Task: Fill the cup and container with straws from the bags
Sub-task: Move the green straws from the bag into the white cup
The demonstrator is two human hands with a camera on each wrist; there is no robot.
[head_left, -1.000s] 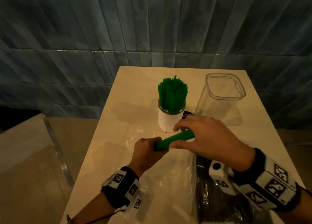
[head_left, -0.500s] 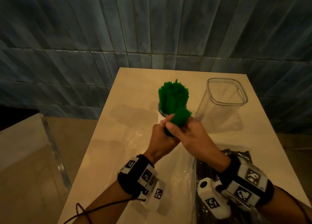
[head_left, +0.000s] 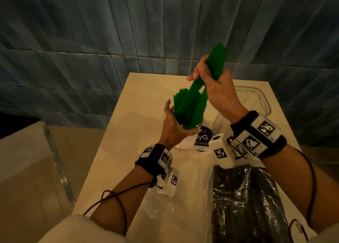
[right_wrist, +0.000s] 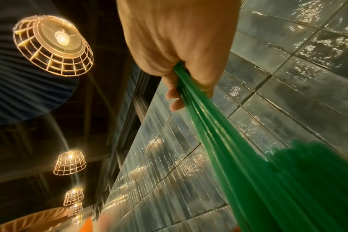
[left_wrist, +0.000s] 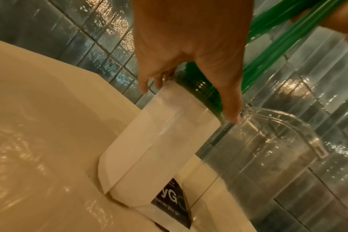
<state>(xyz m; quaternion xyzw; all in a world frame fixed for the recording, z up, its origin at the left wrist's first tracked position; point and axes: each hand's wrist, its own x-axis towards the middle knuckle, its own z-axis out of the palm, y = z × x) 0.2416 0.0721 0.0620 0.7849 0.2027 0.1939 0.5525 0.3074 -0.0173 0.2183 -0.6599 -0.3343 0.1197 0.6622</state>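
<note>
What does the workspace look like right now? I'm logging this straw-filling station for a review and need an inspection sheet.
Surface: cream rectangular table, glossy.
Job's things: white-sleeved cup packed with green straws; clear square plastic container beside it, no straws seen inside; bag of dark straws at the near edge; clear bag lying flat.
Clutter: nothing seen.
Grips: left hand holds the cup near its rim; right hand grips a green straw bundle tilted above the cup.
Cables: dark cords along both forearms.
Surroundings: blue-grey tiled wall; wire-cage ceiling lamps.
</note>
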